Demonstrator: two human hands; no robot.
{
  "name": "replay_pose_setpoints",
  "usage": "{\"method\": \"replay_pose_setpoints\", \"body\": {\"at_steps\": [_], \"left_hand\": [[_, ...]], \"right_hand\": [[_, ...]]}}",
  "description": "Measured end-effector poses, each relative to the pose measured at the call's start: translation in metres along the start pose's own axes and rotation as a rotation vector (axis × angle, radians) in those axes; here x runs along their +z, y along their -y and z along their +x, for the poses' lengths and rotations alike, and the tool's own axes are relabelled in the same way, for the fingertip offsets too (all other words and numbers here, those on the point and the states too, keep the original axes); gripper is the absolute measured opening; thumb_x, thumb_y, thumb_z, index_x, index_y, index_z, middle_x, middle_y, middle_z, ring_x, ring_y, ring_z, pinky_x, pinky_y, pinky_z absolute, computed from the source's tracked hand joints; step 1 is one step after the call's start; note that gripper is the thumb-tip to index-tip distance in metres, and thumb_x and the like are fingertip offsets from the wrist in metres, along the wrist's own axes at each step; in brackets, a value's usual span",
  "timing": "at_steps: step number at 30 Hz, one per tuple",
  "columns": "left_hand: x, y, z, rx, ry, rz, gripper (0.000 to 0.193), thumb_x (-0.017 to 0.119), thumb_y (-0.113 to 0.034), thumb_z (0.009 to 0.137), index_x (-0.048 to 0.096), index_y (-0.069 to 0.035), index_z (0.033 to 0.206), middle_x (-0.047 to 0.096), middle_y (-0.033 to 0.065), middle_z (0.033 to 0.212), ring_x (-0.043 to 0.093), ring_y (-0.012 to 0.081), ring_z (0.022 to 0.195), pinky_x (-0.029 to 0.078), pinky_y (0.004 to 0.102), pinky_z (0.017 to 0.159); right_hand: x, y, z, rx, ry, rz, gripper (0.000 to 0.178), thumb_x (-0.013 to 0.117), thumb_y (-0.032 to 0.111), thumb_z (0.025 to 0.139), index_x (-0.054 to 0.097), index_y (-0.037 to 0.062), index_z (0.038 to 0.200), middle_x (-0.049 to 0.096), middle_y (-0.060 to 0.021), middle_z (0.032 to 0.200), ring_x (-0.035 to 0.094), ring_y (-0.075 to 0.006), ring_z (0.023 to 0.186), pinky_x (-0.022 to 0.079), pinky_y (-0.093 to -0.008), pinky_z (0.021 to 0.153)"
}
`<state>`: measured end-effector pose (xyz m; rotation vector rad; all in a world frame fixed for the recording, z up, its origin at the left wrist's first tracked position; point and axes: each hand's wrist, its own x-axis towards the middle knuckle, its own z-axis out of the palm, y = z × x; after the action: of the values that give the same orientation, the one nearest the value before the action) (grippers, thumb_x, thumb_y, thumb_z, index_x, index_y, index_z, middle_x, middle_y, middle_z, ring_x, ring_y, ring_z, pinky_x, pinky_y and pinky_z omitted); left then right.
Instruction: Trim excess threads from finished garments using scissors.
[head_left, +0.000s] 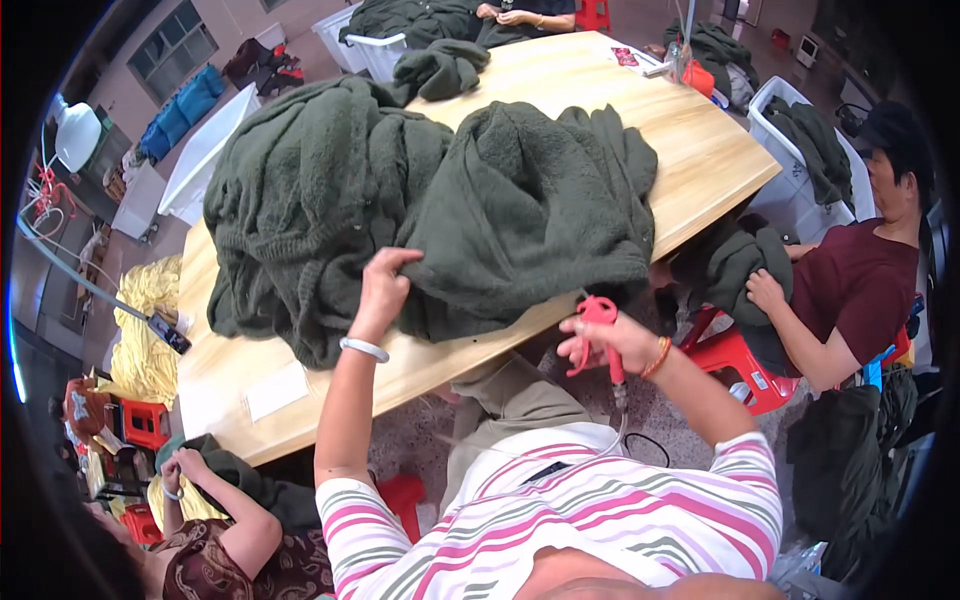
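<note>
A dark green knitted garment [540, 210] is spread at the table's near edge, its hem hanging a little over the side. My left hand [383, 287] pinches its left edge between thumb and fingers. In my right hand [632, 345] is a red air blow gun [598, 311], gripped just off the table edge beside the garment's lower right corner. A thin hose runs from its handle down across my lap. Left of the garment lies a large heap of similar green knitwear [310, 190], partly touching it. The garment's underside is hidden.
The pale wooden table [700, 110] carries a white paper sheet [276, 393] at near left. Co-workers sit at right [850, 270], lower left [235, 520] and the far side, handling green garments. White bins [205, 150] and red stools [745, 365] stand around.
</note>
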<state>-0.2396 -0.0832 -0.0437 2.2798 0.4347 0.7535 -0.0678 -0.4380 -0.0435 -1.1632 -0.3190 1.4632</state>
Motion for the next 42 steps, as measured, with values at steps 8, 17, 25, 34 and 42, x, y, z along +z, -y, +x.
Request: {"method": "replay_pose_setpoints", "body": {"at_steps": [8,17,25,34,42], "left_hand": [[-0.002,-0.051,-0.033,-0.604,-0.015,-1.079,0.045,0.06,-0.012,0.088,0.044,-0.005,0.13,0.058,0.0081,0.106,0.06,0.0186,0.092,0.053,0.0315,0.075],[0.041,-0.027,-0.036,-0.937,0.178,-1.301,0.014,0.066,-0.02,0.087,0.058,-0.008,0.087,0.055,-0.0005,0.066,0.063,0.0206,0.066,0.044,0.0216,0.043],[-0.013,-0.035,0.007,-0.621,-0.404,-1.366,0.02,0.056,-0.014,0.091,0.06,-0.001,0.106,0.065,0.0105,0.102,0.064,0.0232,0.092,0.054,0.0382,0.081],[-0.049,-0.193,-0.038,-0.31,-0.297,-1.586,0.028,0.046,-0.012,0.095,0.052,0.003,0.119,0.06,0.0188,0.117,0.06,0.0288,0.108,0.052,0.0422,0.091],[0.046,-0.134,-0.116,-0.877,-0.297,-1.804,0.029,0.047,-0.022,0.097,0.052,-0.001,0.116,0.057,0.0193,0.119,0.054,0.0332,0.114,0.045,0.0494,0.099]], "right_hand": [[-0.038,-0.068,-0.038,-0.067,-0.111,-0.002,0.049,0.061,0.016,0.089,0.042,0.0016,0.132,0.063,-0.0126,0.105,0.063,-0.0213,0.097,0.055,-0.0365,0.08],[-0.038,-0.064,-0.068,-0.071,-0.265,-0.141,0.041,0.055,0.014,0.091,0.046,-0.0027,0.128,0.065,-0.0127,0.091,0.066,-0.0205,0.083,0.056,-0.0278,0.068],[-0.049,0.017,-0.074,-0.361,-0.466,-0.461,0.039,0.055,0.016,0.091,0.047,-0.0047,0.123,0.064,-0.0098,0.083,0.063,-0.0135,0.072,0.053,-0.0242,0.06],[-0.051,0.191,-0.034,-0.847,-0.761,-0.827,0.025,0.053,0.012,0.09,0.056,0.002,0.113,0.061,-0.0031,0.086,0.061,-0.0108,0.072,0.05,-0.0233,0.057],[0.105,0.29,0.133,-0.624,-0.223,-1.933,0.027,0.055,0.006,0.068,0.062,-0.0028,0.093,0.065,-0.0234,0.089,0.063,-0.0361,0.089,0.05,-0.0421,0.076]]}}
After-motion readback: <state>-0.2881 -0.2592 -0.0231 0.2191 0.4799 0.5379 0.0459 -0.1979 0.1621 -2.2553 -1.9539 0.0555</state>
